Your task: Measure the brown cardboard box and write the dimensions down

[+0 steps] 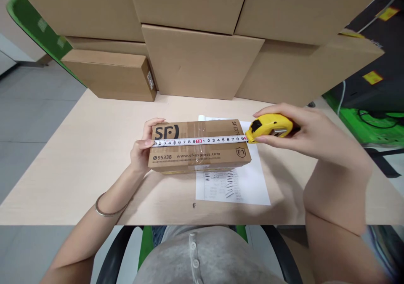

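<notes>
A brown cardboard box (217,153) with black SF print and clear tape around its middle is in front of me. My left hand (142,147) grips its left end, the thumb pressing the end of the tape measure's white blade against the box. The blade (221,140) runs straight across the top face to the right edge. There my right hand (293,128) holds the yellow tape measure case (271,125), its mouth at the box's right edge. Fingers lie above and below the case. Beneath the box, partly covered, lies a white printed sheet (249,187) with handwritten marks.
Large cardboard boxes (202,65) form a wall along the back of the light wooden table (78,170). A smaller closed carton (110,75) stands at the back left. Green panels, dark equipment (372,78) and cables are on the right. Chair armrests flank my body.
</notes>
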`<act>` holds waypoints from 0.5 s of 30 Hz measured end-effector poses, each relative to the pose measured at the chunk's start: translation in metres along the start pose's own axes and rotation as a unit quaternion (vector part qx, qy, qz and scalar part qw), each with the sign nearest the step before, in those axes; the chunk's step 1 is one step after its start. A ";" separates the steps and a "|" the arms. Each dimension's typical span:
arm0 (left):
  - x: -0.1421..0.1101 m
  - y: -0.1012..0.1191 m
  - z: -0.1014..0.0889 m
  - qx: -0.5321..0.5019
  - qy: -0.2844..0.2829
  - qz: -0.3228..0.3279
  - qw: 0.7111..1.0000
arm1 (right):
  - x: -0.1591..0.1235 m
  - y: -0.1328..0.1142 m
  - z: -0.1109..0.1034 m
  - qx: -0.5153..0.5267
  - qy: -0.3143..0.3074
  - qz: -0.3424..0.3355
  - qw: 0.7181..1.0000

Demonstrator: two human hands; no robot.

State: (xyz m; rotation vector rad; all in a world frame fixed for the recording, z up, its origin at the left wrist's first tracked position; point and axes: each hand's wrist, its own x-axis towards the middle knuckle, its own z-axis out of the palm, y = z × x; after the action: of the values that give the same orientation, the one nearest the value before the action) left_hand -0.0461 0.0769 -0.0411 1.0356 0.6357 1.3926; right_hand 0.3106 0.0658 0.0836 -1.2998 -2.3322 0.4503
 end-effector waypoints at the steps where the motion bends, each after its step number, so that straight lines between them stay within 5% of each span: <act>1: 0.000 0.000 0.000 -0.001 0.002 -0.001 1.000 | 0.002 -0.002 -0.003 -0.007 -0.010 -0.002 1.000; 7: 0.003 -0.003 0.003 0.001 -0.034 -0.004 0.999 | 0.015 -0.016 0.002 -0.001 -0.026 -0.024 0.999; 13: -0.001 -0.007 -0.008 0.059 -0.039 0.001 0.997 | 0.062 -0.049 0.052 0.035 -0.066 -0.114 0.991; 15: -0.005 -0.007 -0.018 0.092 -0.088 0.006 0.992 | 0.079 -0.061 0.067 0.033 -0.073 -0.155 0.985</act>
State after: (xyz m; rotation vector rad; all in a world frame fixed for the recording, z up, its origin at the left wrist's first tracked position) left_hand -0.0588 0.0763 -0.0561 1.2967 0.6366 1.2532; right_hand 0.1952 0.0974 0.0717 -0.8758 -2.5597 0.5307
